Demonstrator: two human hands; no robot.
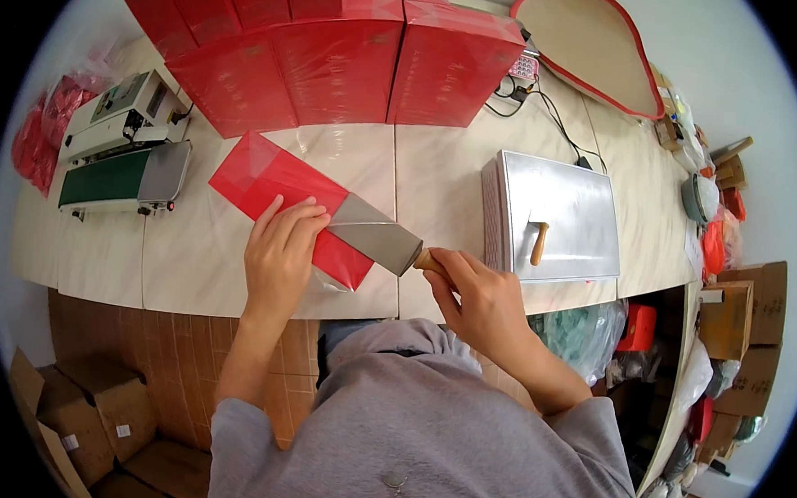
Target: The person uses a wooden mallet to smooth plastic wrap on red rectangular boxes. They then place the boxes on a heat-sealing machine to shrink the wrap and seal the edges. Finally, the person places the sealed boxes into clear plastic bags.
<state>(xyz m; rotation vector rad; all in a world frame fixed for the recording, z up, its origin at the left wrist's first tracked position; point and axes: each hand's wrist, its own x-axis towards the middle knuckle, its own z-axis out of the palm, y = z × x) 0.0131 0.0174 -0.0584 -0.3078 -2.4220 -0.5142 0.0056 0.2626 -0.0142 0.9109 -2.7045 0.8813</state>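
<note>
A red box in clear film lies slantwise on the table before me. My left hand rests palm down on it, fingers stretched out over its surface. A broad, flat grey metal blade lies across the right part of the box. Its wooden handle is gripped by my right hand, which is closed round it. Loose clear film sticks out at the box's near corner. Part of the box is hidden under the blade and my left hand.
Wrapped red boxes stand stacked at the back. A flat silver metal appliance bears a small wooden-handled tool on the right. A machine with a green belt stands left. Black cables run behind the appliance; open cartons sit lower left.
</note>
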